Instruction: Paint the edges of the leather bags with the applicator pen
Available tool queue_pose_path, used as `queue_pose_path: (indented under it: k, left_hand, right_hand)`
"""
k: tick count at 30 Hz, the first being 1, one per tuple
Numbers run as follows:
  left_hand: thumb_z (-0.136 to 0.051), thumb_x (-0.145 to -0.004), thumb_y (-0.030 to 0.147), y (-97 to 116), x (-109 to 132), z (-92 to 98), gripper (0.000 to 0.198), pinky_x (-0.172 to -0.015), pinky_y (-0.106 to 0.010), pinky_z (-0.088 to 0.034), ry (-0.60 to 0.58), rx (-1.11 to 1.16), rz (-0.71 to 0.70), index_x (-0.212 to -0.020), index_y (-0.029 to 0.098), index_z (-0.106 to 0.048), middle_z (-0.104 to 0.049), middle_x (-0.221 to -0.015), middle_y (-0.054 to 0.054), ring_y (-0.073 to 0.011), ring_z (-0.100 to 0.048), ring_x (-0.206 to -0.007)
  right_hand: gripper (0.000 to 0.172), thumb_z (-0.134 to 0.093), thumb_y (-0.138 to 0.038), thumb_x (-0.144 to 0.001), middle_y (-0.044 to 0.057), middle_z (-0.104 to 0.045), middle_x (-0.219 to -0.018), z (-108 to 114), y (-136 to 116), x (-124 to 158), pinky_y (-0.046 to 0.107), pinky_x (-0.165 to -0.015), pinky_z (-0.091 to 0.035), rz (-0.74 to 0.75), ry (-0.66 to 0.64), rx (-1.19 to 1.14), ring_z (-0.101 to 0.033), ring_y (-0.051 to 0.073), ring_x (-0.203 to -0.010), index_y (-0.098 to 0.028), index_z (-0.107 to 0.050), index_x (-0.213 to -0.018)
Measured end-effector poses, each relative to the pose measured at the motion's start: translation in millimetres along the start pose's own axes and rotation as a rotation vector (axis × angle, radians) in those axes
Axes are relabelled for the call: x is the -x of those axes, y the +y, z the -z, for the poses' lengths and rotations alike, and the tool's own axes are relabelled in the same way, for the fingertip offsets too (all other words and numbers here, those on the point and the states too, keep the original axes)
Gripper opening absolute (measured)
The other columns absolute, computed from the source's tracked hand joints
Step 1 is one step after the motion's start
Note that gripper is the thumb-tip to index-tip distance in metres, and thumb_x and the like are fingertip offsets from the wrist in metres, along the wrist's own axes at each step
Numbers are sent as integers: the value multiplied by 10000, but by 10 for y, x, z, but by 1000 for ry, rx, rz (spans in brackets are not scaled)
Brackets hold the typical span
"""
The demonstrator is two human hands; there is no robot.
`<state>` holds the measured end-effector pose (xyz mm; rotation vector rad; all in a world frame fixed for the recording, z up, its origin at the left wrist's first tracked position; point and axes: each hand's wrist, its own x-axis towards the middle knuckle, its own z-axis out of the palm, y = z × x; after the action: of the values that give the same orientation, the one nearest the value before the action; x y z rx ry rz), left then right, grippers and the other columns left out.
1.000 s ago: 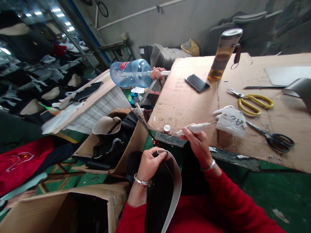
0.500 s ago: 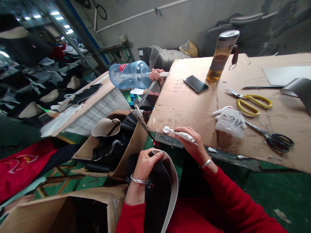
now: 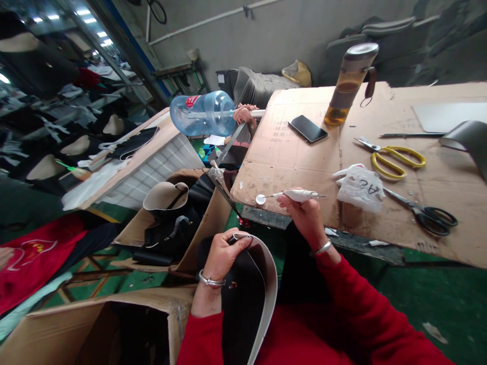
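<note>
My left hand (image 3: 223, 253) is closed on the top edge of a curved black leather piece with a pale lining (image 3: 262, 284), held upright over my lap. My right hand (image 3: 304, 215) grips a slim white pen-like tool (image 3: 299, 194), lying level, its thin tip touching a small white cap (image 3: 261, 199) at the near edge of the cardboard-covered table (image 3: 289, 157). Both wrists wear silver bangles and red sleeves.
On the table lie a black phone (image 3: 308, 128), an amber drink bottle (image 3: 348, 86), yellow scissors (image 3: 395, 157), black scissors (image 3: 428, 213) and a crumpled white bag (image 3: 359, 185). A cardboard box of black bags (image 3: 171, 228) stands at left, an open box (image 3: 99, 324) nearer, a blue water jug (image 3: 203, 114) behind.
My right hand swung the white tool from pointing away to its tip resting on the small white cap, then levelled it. My left hand kept its hold on the leather piece.
</note>
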<state>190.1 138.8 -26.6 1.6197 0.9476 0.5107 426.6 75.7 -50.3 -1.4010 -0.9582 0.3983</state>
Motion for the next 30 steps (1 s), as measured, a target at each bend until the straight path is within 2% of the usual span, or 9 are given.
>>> queue_pose_path:
  k: [4, 9, 12, 16, 30]
  left_hand:
    - [-761, -805, 318, -19, 15, 25, 158, -746, -290, -417, -10, 5, 1, -766, 168, -793, -661, -780, -32, -175, -576, -747]
    - [-773, -801, 330, -46, 38, 53, 176, -708, -284, -394, -103, 32, 13, -760, 159, -784, -604, -733, -20, -162, -544, -722]
    - [-777, -799, 341, -63, 46, 66, 190, -698, -285, -386, -140, 63, 17, -765, 155, -790, -587, -720, -18, -161, -529, -713]
    - [-785, -794, 348, -79, 48, 67, 200, -700, -283, -383, -167, 97, 30, -761, 151, -794, -598, -723, -21, -163, -534, -718]
    - [-786, -789, 342, -71, 49, 43, 212, -682, -272, -381, -217, 156, 39, -739, 136, -776, -587, -701, -16, -151, -522, -688]
  right_hand:
    - [363, -685, -515, -921, 77, -751, -807, 9, -90, 33, 280, -576, -530, -148, 13, -180, -688, 188, -668, -158, -733, -878]
    - [362, -729, -506, -894, 42, -712, -675, 38, -222, 193, 263, -547, -503, -294, -172, -368, -626, 156, -575, -162, -712, -783]
    - [352, -727, -475, -905, 29, -686, -656, 51, -281, 283, 252, -545, -487, -294, -296, -383, -605, 140, -569, -157, -697, -756]
    - [322, -718, -458, -915, 21, -677, -668, 41, -313, 337, 244, -566, -482, -268, -371, -358, -609, 136, -597, -151, -704, -818]
    - [376, -665, -512, -936, 31, -676, -684, 4, -279, 359, 254, -575, -491, -204, -445, -216, -609, 150, -615, -156, -699, -820]
